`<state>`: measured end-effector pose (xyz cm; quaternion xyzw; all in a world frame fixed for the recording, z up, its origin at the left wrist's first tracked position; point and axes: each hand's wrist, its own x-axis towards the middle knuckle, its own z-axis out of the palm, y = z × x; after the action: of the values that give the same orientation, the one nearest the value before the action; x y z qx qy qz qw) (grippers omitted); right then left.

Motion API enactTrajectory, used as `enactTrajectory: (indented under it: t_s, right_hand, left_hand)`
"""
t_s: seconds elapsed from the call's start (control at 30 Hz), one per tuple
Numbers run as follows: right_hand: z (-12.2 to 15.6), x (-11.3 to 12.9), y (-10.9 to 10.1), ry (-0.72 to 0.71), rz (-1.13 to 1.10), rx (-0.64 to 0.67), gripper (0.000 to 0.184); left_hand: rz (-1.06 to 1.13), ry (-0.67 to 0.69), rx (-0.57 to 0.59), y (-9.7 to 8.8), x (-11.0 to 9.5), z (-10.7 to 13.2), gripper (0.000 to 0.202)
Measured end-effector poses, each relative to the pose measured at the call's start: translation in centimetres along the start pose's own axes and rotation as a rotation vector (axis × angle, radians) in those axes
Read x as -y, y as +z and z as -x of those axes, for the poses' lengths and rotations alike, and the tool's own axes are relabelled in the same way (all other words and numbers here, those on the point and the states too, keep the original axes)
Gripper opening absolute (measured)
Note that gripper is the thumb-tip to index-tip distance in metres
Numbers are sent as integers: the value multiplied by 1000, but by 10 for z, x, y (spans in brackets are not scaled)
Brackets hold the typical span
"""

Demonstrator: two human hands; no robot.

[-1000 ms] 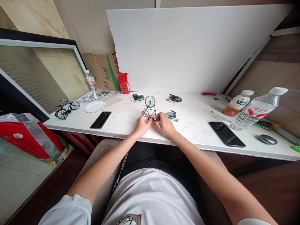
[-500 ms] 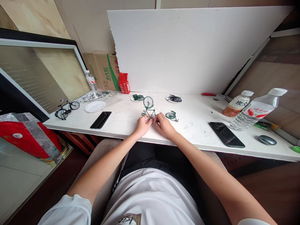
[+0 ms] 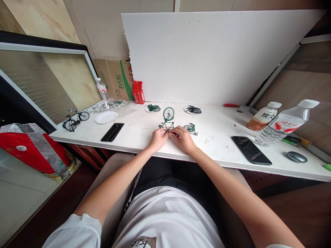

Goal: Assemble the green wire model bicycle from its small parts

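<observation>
A green model bicycle frame [image 3: 169,126] with one spoked wheel [image 3: 168,114] is held just over the near part of the table. My left hand [image 3: 158,139] is closed around the frame's near left side. The fingers of my right hand [image 3: 182,138] are pinched at the frame's near end; whatever small piece lies between them is too tiny to make out. Right of the frame lies a loose green wheel assembly [image 3: 189,128]. Behind it, one small plate [image 3: 146,109] carries green parts and another plate [image 3: 186,109] carries black parts.
A finished black model bicycle [image 3: 74,120] stands at the left. Near it are a white plate [image 3: 106,117] and a phone [image 3: 112,132]. Rightward lie another phone [image 3: 251,150], two bottles [image 3: 284,124] and a mouse [image 3: 297,156]. A white board [image 3: 214,55] leans behind the table.
The bicycle's wheel has tilted and shifted slightly right and toward me. My right hand has turned a little at the frame. My left hand keeps its hold.
</observation>
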<state>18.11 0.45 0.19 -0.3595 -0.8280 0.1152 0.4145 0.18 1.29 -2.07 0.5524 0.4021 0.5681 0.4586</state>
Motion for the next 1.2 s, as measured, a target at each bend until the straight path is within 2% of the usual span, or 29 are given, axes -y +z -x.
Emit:
enactTrajectory:
  t_s: [0.13, 0.27, 0.4, 0.63, 1.2]
  right_hand:
    - [2, 5, -1, 66, 45, 19, 32]
    - [3, 7, -1, 143, 199, 0, 33]
    - [3, 2, 2, 129, 248, 19, 24]
    - [3, -6, 4, 115, 256, 22, 20]
    - [3, -6, 5, 167, 397, 46, 28]
  left_hand:
    - [28, -49, 8, 1, 0, 0, 28]
    - [69, -99, -49, 1, -1, 0, 32]
    - [49, -90, -78, 2, -1, 0, 30]
    - [66, -94, -86, 3, -1, 0, 28]
    - [47, -91, -58, 2, -4, 1, 22]
